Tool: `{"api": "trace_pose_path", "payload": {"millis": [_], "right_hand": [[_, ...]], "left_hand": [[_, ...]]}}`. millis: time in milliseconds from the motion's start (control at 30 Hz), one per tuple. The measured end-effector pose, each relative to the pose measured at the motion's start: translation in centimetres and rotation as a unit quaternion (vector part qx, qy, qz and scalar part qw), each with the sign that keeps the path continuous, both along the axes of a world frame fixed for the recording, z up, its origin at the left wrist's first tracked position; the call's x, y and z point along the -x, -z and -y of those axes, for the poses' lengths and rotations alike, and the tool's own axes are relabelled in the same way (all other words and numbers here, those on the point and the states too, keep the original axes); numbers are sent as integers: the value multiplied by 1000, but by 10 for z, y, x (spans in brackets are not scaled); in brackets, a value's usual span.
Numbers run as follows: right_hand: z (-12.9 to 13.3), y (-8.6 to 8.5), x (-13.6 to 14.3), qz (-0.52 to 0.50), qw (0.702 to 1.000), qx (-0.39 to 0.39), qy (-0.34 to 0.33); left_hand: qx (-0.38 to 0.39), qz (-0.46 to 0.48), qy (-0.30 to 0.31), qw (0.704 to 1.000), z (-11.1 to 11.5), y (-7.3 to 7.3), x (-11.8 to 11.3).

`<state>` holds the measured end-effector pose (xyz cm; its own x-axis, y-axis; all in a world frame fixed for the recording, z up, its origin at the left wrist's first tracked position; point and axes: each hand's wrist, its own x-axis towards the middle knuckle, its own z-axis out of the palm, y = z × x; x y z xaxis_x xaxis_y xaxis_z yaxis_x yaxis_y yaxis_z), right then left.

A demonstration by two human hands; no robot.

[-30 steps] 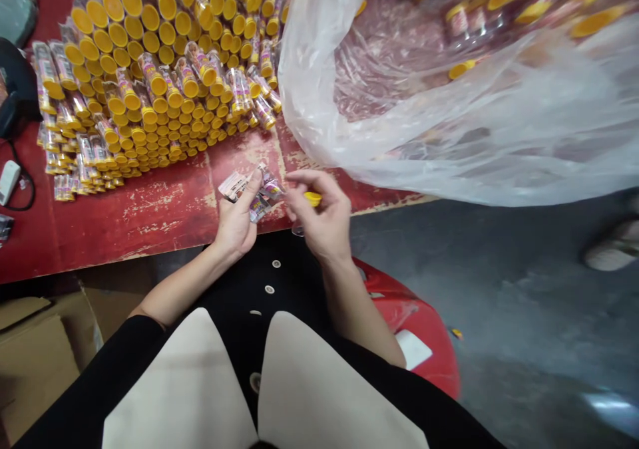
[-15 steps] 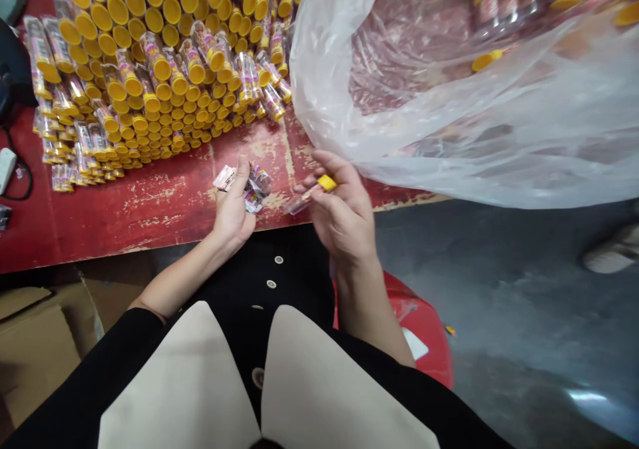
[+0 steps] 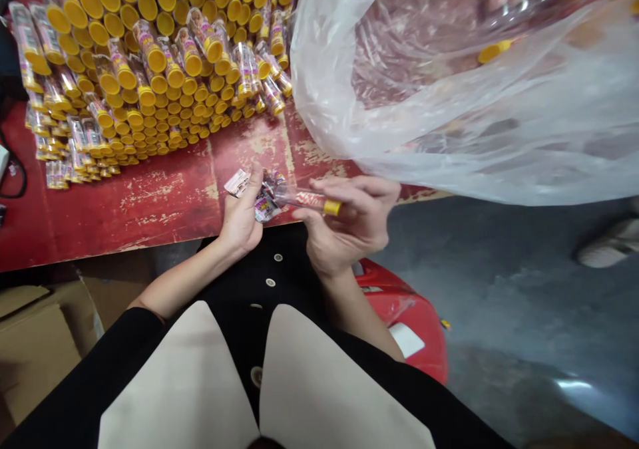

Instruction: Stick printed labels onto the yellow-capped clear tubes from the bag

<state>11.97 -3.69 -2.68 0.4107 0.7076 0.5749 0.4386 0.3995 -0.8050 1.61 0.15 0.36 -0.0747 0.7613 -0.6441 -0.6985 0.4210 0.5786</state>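
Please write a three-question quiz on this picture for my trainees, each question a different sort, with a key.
1. True or false: the tube in the right hand has a blue cap.

2. Choose one. The left hand holds:
A) a pair of scissors
B) printed pieces
C) a roll of tape

3. Fill in the missing colour: the stacked tubes sit on a worn ____ tabletop.

Key:
1. False; the cap is yellow.
2. B
3. red
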Motion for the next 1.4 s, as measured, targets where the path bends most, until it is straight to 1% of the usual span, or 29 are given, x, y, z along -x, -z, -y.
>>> {"api": "trace_pose_path", "payload": {"millis": [67, 133, 200, 233, 333, 400, 467, 600, 667, 767, 867, 1000, 1100, 1167, 1233, 1333, 1400], "right_hand": [[5, 3, -2, 56, 997, -44, 24], [11, 6, -4, 89, 994, -55, 2], [15, 7, -5, 107, 993, -30, -33], [17, 7, -6, 118, 992, -15, -39], [20, 5, -5, 143, 990, 7, -10], [22, 3, -5, 143, 990, -3, -3], [23, 0, -5, 144, 989, -1, -20], [24, -6, -4, 106, 987, 69, -96], [23, -8, -3, 61, 988, 91, -106], [18, -7, -1, 29, 992, 107, -65], [11, -6, 1, 38, 994, 104, -25], [4, -6, 6, 26, 998, 51, -15], [-1, -8, 11, 10, 999, 34, -17], [-9, -9, 14, -13, 999, 36, -25], [-24, -8, 19, -49, 997, 47, -45], [-68, -9, 38, -88, 992, 43, -74], [-106, -14, 59, -78, 993, 19, -83]], "left_hand": [[-2, 11, 24, 1000, 2, -1, 0], [-6, 19, 35, 999, 2, -1, 2], [-17, 18, 19, 999, 1, -1, 4], [-27, 16, 8, 999, 0, -1, 5], [-53, 9, -8, 999, -1, -1, 6], [-53, 1, -6, 999, -1, -2, 6], [-53, -6, 9, 999, 1, -2, 5], [-79, 12, 49, 996, 6, -2, 7], [-77, 30, 65, 994, 10, -2, 8], [-65, 43, 95, 992, 16, -3, 9], [-76, 30, 104, 991, 20, -3, 9], [-99, 18, 100, 990, 19, -4, 11], [-108, 15, 89, 990, 15, -4, 13], [-111, 12, 81, 990, 8, -5, 16], [-127, 7, 65, 990, -3, -8, 20], [-155, 3, 22, 988, -27, -17, 29], [-151, 5, -4, 989, -42, -24, 38]]}}
